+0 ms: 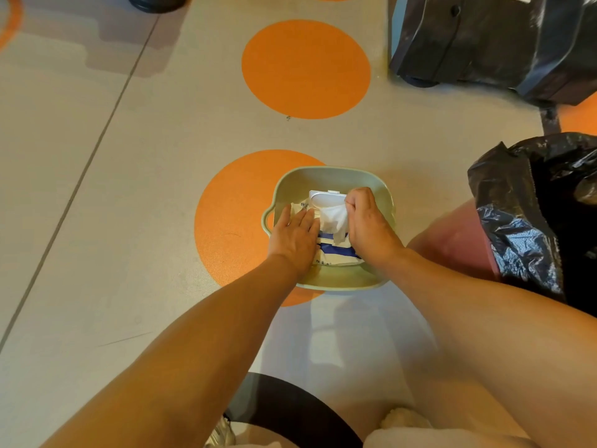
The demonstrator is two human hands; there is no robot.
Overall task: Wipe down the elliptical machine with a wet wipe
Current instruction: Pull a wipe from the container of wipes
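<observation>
To free one wet wipe [334, 221] cleanly, the left hand [295, 236] should press flat with straight fingers on the wipe pack [336, 253] while the right hand [368, 218], its grip pinched shut on the sheet, draws straight up. The wipe hangs just left of that grip, low centre of the frame, its tail still in the pack's opening below the raised lid [326, 198], inside the green basin [336, 281] on the floor.
</observation>
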